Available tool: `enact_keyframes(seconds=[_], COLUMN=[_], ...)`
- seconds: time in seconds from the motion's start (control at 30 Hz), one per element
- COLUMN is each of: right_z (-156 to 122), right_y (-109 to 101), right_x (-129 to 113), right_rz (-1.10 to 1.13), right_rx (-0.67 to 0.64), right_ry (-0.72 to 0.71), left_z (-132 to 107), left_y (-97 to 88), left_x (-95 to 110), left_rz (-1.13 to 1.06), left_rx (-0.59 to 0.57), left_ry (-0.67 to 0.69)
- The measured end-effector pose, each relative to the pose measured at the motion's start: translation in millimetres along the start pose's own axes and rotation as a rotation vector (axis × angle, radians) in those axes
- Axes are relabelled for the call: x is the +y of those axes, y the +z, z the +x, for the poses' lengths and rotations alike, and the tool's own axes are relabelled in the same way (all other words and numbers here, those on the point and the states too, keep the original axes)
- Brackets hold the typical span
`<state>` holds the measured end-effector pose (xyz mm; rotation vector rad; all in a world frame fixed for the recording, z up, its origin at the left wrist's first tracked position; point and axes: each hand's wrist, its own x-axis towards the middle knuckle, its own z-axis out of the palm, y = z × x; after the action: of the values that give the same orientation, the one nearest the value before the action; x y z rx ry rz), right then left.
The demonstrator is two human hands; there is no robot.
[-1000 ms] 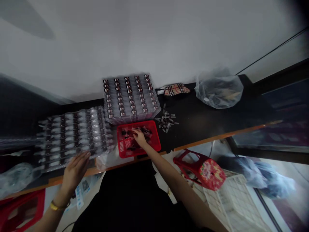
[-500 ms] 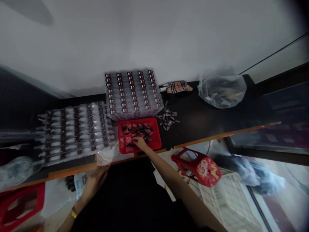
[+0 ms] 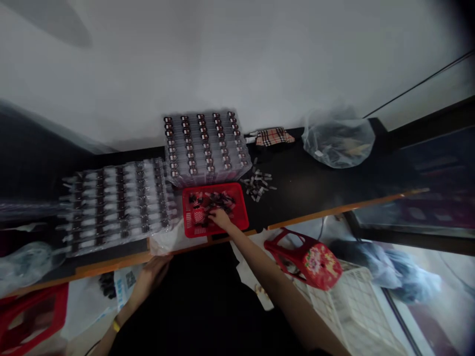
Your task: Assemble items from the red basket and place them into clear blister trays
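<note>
Presently, I have the right hand [image 3: 219, 218] inside the red basket [image 3: 243, 210], fingertips at the small dark pieces [image 3: 221, 200] lying in it; I cannot tell whether it grips one. The left hand [image 3: 153, 273] sits left of the basket, on its near side; its grip is unclear. I would pinch single pieces lightly, keeping the forearm off the basket's rim.
</note>
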<state>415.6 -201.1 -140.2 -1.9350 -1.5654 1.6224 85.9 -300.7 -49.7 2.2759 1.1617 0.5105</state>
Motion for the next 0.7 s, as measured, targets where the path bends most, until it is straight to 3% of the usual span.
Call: enact_keyframes(seconds=[0.2,0.4,0.53,0.7], right_z=[-21.3,-46.9,-43.6,-36.7], right_y=[-35.6,-61.7,-60.2,-43.6], right_x=[-3.9,-5.2,-8.7,-22.8], right_rz=[0.555,0.96,1.094,1.131], right_rx=[0.059,0.09,0.055,-0.097], right_ry=[-0.052,-0.137,-0.119,-0.098], left_z=[39.8,118.9,159.4,159.6], left_y=[0.1,-20.3,-19.6,-3.7], left_x=[0.0,29.9,45.7,51.8], left_rz=[0.018,0.088,0.114,0.165], left_rx=[0.02,-0.021,-0.007,-0.028], left_ry=[0.116,0.213,0.27,0.198])
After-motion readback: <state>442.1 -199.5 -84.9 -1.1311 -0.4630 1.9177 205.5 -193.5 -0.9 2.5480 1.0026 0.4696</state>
